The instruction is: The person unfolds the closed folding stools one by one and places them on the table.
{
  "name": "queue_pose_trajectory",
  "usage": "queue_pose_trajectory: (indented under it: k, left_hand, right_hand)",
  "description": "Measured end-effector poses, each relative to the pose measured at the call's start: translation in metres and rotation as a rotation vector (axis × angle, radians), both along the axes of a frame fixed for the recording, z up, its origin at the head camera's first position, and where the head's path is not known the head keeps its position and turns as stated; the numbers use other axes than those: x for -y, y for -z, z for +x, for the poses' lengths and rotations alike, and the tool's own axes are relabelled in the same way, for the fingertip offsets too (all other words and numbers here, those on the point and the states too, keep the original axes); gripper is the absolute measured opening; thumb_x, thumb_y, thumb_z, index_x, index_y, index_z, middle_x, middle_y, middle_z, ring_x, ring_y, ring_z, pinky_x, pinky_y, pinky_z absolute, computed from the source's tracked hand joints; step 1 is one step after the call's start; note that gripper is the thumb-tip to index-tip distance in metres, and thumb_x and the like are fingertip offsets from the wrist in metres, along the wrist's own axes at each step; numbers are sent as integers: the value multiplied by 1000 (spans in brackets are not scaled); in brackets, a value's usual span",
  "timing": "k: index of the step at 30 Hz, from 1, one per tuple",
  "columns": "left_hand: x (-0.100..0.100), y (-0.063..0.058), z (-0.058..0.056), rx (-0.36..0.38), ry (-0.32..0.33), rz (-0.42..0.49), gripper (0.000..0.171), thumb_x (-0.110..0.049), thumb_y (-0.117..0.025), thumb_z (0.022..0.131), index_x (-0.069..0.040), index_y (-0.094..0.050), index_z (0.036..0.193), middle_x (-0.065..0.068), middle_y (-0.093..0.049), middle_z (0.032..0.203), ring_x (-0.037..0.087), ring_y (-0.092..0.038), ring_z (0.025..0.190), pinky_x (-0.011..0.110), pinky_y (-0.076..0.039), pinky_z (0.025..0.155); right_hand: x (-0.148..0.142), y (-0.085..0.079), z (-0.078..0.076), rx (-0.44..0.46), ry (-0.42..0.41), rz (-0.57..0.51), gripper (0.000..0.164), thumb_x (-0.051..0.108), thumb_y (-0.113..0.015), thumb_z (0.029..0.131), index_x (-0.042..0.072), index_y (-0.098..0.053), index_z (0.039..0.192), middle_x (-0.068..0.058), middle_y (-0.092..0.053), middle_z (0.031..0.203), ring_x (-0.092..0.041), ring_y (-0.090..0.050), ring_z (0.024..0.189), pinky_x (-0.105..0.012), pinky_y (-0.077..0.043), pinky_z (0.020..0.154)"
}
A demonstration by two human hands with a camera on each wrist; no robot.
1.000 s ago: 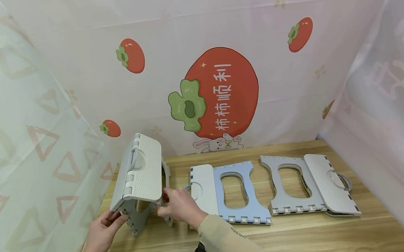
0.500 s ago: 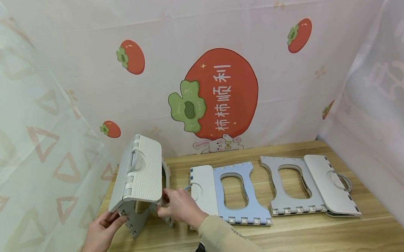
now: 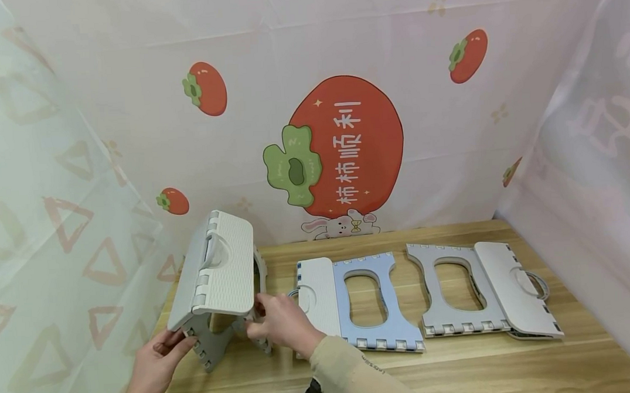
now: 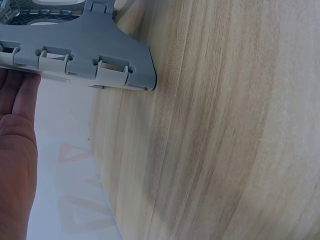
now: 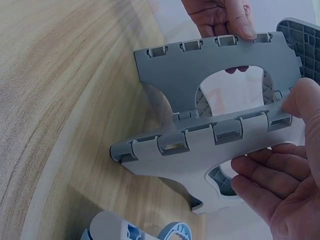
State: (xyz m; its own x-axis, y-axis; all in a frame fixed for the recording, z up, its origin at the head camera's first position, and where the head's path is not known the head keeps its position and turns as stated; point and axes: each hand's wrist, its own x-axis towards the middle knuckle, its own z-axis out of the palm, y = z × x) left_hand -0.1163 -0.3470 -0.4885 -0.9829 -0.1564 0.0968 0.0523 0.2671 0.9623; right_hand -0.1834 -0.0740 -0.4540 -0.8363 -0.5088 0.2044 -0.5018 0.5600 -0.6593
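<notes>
A grey-and-white folding stool point(image 3: 228, 259), partly unfolded, stands on the table at the left with its two seat halves sloping like a roof. My left hand point(image 3: 156, 364) holds the edge of its left leg panel, thumb on the near side. On the other leg panel, my right hand point(image 3: 286, 324) has its thumb on the hinged edge and fingers behind, as the right wrist view shows. The two leg panels point(image 5: 165, 65) stand apart, with a hinged link between them. In the left wrist view only part of my left hand point(image 4: 17, 135) shows, below the leg's edge.
A blue-and-white folding stool point(image 3: 346, 303) lies folded flat just right of my right hand. Farther right lies a grey-and-white one point(image 3: 488, 288), also flat. The wooden table point(image 3: 459, 366) is enclosed by a printed backdrop point(image 3: 429, 156) behind and at both sides.
The stool's left seat half and left leg have shifted very slightly left with my left hand. My right hand keeps its hold, and the two flat stools stay where they were.
</notes>
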Motion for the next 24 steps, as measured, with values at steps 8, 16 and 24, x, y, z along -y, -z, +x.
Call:
queue_pose_trajectory:
  k: [8,16,24]
  left_hand:
    - [1,0,0,-7,-3,-18,47,-8,-71,97,7,-57,139,-24,-70,112,-10,-63,105,11,-54,83]
    - [1,-1,1,-36,6,11,45,-5,-70,96,5,-59,139,-23,-70,113,-9,-64,106,12,-55,83]
    - [2,-2,2,-22,-12,-6,45,-7,-71,96,5,-60,138,-24,-70,111,-11,-63,104,11,-55,82]
  right_hand:
    - [-1,0,1,-14,8,-3,17,21,-75,83,16,-59,87,13,-54,70,1,-41,57,-13,-38,52]
    - [0,1,0,-39,16,10,18,21,-75,81,16,-58,85,13,-52,69,1,-40,57,-13,-37,51]
    - [-1,0,1,-30,14,6,18,21,-74,81,16,-58,85,13,-51,68,1,-40,56,-13,-37,50]
